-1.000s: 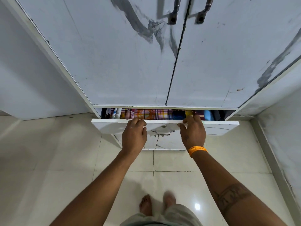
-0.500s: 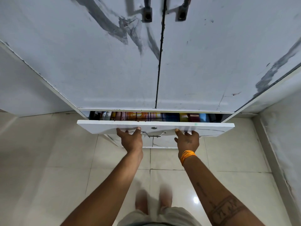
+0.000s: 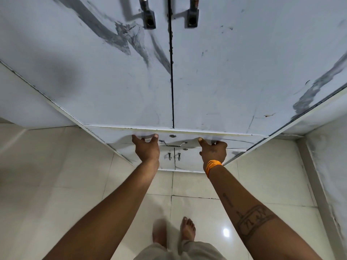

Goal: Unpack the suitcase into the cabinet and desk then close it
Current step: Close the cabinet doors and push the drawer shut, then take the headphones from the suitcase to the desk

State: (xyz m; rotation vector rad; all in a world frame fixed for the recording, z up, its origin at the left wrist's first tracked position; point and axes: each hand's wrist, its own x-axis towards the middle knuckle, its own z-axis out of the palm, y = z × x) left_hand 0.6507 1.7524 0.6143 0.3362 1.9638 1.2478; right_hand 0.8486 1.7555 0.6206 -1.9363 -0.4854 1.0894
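Both hands are flat on the drawer front [image 3: 242, 142] of the cabinet [image 3: 216, 81], pressing it in. Left hand [image 3: 147, 148] sits just left of the drawer handle [image 3: 172, 143], fingers spread wide and fairly straight against the panel, holding nothing. Right hand [image 3: 213, 152] sits just right of the handle, fingers extended onto the panel, thumb out, also holding nothing; an orange wristband [image 3: 213, 166] marks that wrist.

The drawer looks flush or nearly flush under the two tall doors [image 3: 112, 81]; no contents visible at its top edge. The suitcase is not in view, so its state cannot be told.

Judged step: seating the drawer fully.
- Push evenly on both sides of the handle so the drawer doesn't rack on its slides.
- Keep fingertips below the top edge, clear of the gap under the doors: pinch risk.
- Finish with firm, slow pressure, no slam; stuffed contents could bounce it back out.
- Check that the front sits level with the small lower doors [image 3: 174, 158] beneath the handle.
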